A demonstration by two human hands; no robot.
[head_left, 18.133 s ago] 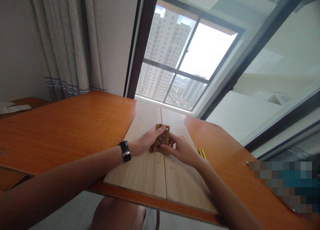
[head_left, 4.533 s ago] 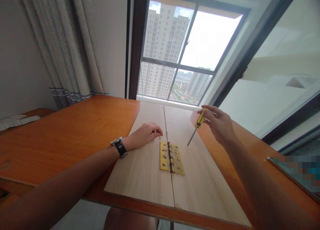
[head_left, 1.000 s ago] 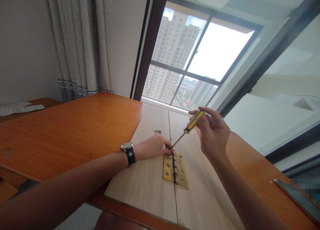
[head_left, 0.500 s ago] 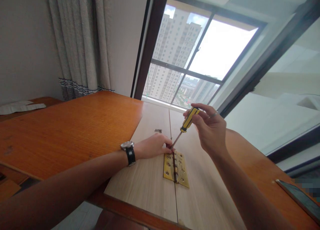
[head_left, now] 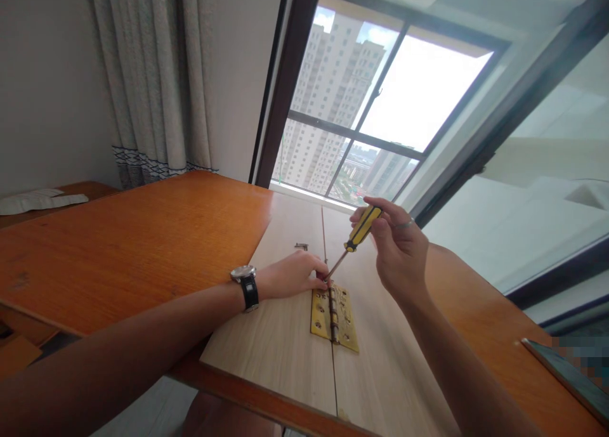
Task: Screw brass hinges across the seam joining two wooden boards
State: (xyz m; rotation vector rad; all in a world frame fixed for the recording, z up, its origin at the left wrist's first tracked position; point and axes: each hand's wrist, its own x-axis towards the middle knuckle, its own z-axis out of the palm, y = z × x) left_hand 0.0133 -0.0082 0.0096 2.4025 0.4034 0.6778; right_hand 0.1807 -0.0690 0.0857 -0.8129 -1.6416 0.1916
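Note:
My right hand grips the yellow and black handle of a screwdriver, its shaft slanting down to the left. The tip meets the fingertips of my left hand, at the far end of a brass hinge. Those left fingers are pinched together; what they hold at the tip is too small to make out. The open hinge lies flat across the seam between two pale wooden boards, with screw holes showing in its leaves. A few small screws lie on the left board beyond my left hand.
The boards rest on an orange-brown wooden table. A dark-edged flat object lies on the table at right. A window stands behind, a grey curtain at left, and white cloth-like material at far left.
My right hand has shifted very slightly around the screwdriver handle, whose tip stays at the same place. My left hand keeps its pinch by the hinge.

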